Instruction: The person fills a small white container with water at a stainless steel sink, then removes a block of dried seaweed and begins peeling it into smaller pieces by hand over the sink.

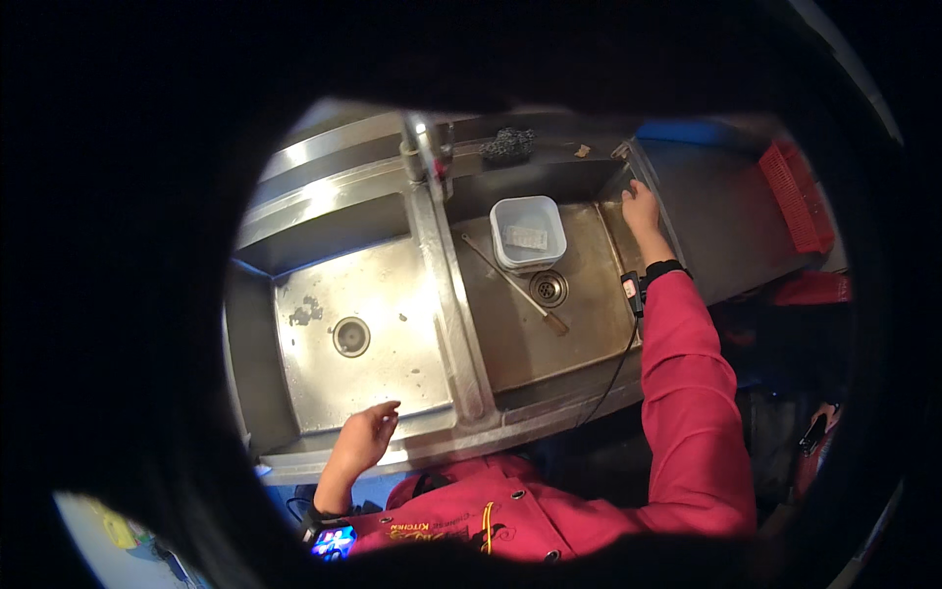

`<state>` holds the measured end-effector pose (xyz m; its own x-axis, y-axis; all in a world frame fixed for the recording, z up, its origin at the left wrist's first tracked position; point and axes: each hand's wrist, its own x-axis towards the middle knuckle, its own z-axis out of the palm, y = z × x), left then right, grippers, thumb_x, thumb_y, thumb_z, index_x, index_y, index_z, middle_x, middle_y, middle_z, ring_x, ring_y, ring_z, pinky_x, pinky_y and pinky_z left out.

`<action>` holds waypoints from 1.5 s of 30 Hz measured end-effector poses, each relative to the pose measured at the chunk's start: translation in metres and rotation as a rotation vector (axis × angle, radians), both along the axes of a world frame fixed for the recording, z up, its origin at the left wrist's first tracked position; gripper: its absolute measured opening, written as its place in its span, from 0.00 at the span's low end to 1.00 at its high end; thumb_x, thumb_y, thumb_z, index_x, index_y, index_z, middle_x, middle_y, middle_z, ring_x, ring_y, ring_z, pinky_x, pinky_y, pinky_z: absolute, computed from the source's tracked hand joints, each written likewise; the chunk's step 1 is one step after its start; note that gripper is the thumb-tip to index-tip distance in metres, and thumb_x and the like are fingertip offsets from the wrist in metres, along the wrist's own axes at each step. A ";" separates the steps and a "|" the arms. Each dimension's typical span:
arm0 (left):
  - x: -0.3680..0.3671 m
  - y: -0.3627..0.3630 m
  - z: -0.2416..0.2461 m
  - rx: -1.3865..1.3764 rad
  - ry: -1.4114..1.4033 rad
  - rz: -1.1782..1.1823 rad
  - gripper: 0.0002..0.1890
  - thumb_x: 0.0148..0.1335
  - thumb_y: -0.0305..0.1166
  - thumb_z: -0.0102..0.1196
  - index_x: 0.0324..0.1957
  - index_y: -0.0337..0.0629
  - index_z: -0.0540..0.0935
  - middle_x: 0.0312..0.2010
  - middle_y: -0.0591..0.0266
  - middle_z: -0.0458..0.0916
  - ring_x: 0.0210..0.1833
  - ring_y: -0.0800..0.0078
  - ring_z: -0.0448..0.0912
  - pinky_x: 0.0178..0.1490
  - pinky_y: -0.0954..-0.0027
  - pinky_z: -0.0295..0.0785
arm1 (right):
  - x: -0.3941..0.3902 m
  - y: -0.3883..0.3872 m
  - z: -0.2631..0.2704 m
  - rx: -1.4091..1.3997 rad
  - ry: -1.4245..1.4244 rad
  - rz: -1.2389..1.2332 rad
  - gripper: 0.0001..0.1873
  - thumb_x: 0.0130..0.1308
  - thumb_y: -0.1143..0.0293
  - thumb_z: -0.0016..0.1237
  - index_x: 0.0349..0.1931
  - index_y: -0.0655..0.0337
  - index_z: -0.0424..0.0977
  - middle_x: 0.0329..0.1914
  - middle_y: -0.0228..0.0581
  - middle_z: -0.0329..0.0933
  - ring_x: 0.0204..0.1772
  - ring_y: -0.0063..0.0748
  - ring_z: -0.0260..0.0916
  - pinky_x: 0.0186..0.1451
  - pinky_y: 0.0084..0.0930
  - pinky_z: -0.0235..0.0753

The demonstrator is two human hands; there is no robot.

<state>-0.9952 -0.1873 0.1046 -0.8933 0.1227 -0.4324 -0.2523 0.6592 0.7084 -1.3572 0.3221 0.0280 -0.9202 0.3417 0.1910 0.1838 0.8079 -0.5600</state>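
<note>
My left hand (366, 436) hovers over the front rim of the left basin (368, 294) of a stainless steel double sink, fingers loosely bent with nothing in them. Above the right side wall of the right basin (559, 353), my right hand (642, 208) reaches forward, fingers slightly apart and apparently bare. Inside that basin a white square plastic tub (500, 254) stands upright behind the drain strainer (548, 288). A translucent packet (526, 238) bearing print shows in the tub. Left of the tub lies a long thin rod (508, 278) with a brown handle-like end.
A faucet (418, 158) rises behind the divider. On the back ledge sit a metal scourer (508, 145) and a small tan scrap (582, 151). A red plastic basket (793, 199) rests on the right-hand steel counter (728, 213). Another person's hand (831, 416) shows at far right.
</note>
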 end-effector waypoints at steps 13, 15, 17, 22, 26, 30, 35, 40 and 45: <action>-0.041 0.085 -0.012 -0.142 -0.047 0.158 0.17 0.59 0.26 0.54 0.52 0.36 0.76 0.42 0.50 0.82 0.37 0.63 0.81 0.42 0.69 0.74 | -0.156 0.060 -0.064 0.390 -0.228 0.236 0.40 0.57 0.72 0.56 0.69 0.49 0.52 0.76 0.46 0.37 0.74 0.52 0.45 0.68 0.41 0.62; -0.044 0.087 -0.013 -0.156 -0.086 0.180 0.17 0.59 0.26 0.54 0.52 0.36 0.76 0.42 0.49 0.82 0.38 0.63 0.81 0.42 0.69 0.74 | -0.169 0.063 -0.072 0.477 -0.289 0.265 0.41 0.56 0.76 0.55 0.69 0.46 0.52 0.77 0.43 0.34 0.75 0.51 0.42 0.71 0.39 0.59; -0.046 0.089 -0.015 -0.165 -0.104 0.201 0.17 0.59 0.26 0.54 0.51 0.36 0.77 0.43 0.47 0.81 0.39 0.59 0.81 0.43 0.67 0.74 | -0.178 0.074 -0.082 0.610 -0.267 0.338 0.41 0.54 0.77 0.56 0.68 0.47 0.53 0.77 0.41 0.35 0.74 0.51 0.43 0.69 0.40 0.61; -0.057 0.095 -0.018 -0.172 -0.124 0.241 0.17 0.58 0.27 0.54 0.50 0.36 0.77 0.43 0.44 0.80 0.40 0.53 0.81 0.45 0.62 0.75 | -0.185 0.112 -0.116 0.837 -0.052 0.404 0.19 0.65 0.76 0.36 0.56 0.63 0.66 0.61 0.44 0.67 0.64 0.45 0.64 0.61 0.34 0.71; -0.054 0.096 -0.025 -0.177 -0.125 0.254 0.17 0.58 0.28 0.54 0.50 0.36 0.77 0.43 0.44 0.80 0.41 0.53 0.81 0.46 0.63 0.75 | -0.175 0.111 -0.095 0.825 -0.040 0.540 0.13 0.61 0.77 0.39 0.45 0.62 0.72 0.52 0.43 0.72 0.56 0.48 0.69 0.53 0.36 0.75; -0.060 0.096 -0.029 -0.188 -0.123 0.198 0.18 0.58 0.26 0.55 0.52 0.37 0.76 0.43 0.47 0.81 0.41 0.58 0.81 0.45 0.66 0.75 | -0.170 0.098 -0.074 0.623 0.136 0.625 0.13 0.59 0.77 0.39 0.43 0.60 0.72 0.45 0.45 0.74 0.51 0.50 0.72 0.51 0.36 0.74; -0.063 0.100 -0.025 -0.193 -0.107 0.154 0.19 0.58 0.26 0.56 0.52 0.37 0.76 0.43 0.48 0.81 0.41 0.58 0.81 0.45 0.66 0.75 | -0.173 0.026 -0.064 0.714 0.071 0.763 0.17 0.61 0.75 0.39 0.51 0.56 0.70 0.42 0.46 0.75 0.47 0.49 0.75 0.49 0.37 0.76; -0.060 0.100 -0.020 -0.220 -0.105 0.143 0.19 0.57 0.27 0.56 0.52 0.36 0.76 0.43 0.46 0.81 0.42 0.56 0.81 0.45 0.65 0.75 | -0.177 0.001 -0.064 0.893 -0.109 0.696 0.19 0.62 0.73 0.41 0.54 0.58 0.69 0.41 0.50 0.75 0.43 0.47 0.77 0.45 0.38 0.78; -0.053 0.102 -0.019 -0.205 -0.096 0.161 0.18 0.57 0.26 0.56 0.52 0.35 0.76 0.42 0.46 0.81 0.41 0.55 0.81 0.45 0.65 0.75 | -0.172 -0.003 -0.079 1.090 -0.094 0.663 0.13 0.60 0.73 0.44 0.45 0.64 0.73 0.38 0.48 0.73 0.41 0.45 0.78 0.42 0.33 0.80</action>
